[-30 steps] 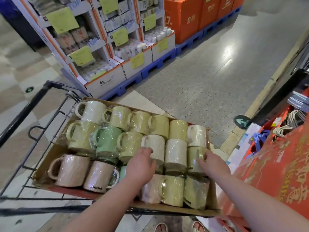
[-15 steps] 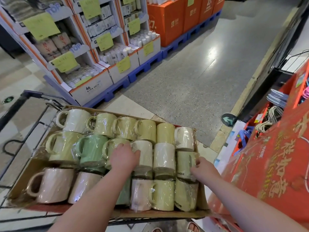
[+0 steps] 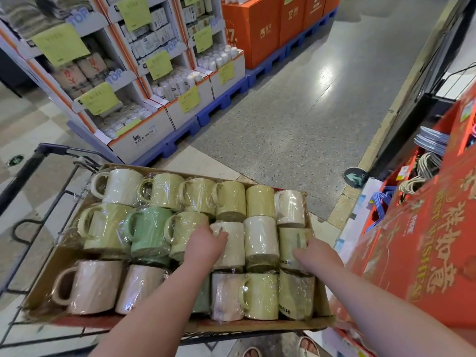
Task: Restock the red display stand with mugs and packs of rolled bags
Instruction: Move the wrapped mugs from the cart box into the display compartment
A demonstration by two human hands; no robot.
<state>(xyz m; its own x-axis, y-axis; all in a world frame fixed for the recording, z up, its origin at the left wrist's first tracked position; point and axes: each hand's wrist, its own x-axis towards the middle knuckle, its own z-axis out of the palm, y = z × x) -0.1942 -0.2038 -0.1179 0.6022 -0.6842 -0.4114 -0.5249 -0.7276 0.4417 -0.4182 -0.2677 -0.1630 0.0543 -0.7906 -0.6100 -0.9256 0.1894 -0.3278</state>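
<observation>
Cardboard tray [image 3: 257,328] on cart [image 3: 38,161], packed with film-wrapped mugs lying on their sides, long axes running away from the person, handles mostly left. Left hand [image 3: 204,244] has fingers curled over cream mug [image 3: 233,251] mid-row. Right hand [image 3: 318,255] is curled round olive mug [image 3: 291,243] at the tray's right end. Red display stand [image 3: 425,266] sits just right of the tray, nearer the right hand.

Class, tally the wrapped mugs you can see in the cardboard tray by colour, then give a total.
Yellow-green ceramic mugs: 9
Cream-white ceramic mugs: 4
Pink ceramic mugs: 3
Green ceramic mugs: 2
Total: 18
</observation>
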